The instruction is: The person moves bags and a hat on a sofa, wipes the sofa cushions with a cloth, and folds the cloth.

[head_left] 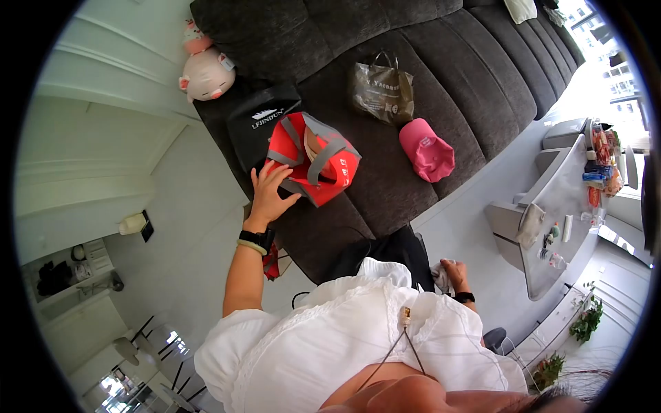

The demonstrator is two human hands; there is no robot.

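Note:
My left hand (270, 195) reaches to the red and grey tote bag (344, 170), fingers spread, fingertips at its near left edge. The bag leans on the sofa with its grey handles up, and something beige shows inside its mouth. Behind it lies a black bag (241, 124) with white lettering. Low at my right side, my right hand (454, 275) is closed on a crumpled light grey cloth (441, 278). A pink cap (427, 148) and a brown translucent plastic bag (383, 93) rest on the sofa to the right.
The dark grey sofa (372, 199) stretches across the view. Pink pig plush toys (208, 76) sit at its left end. To the right stands a table (544, 272) with a bottle, a cloth and packages. A red bag (270, 265) is partly hidden below my left wrist.

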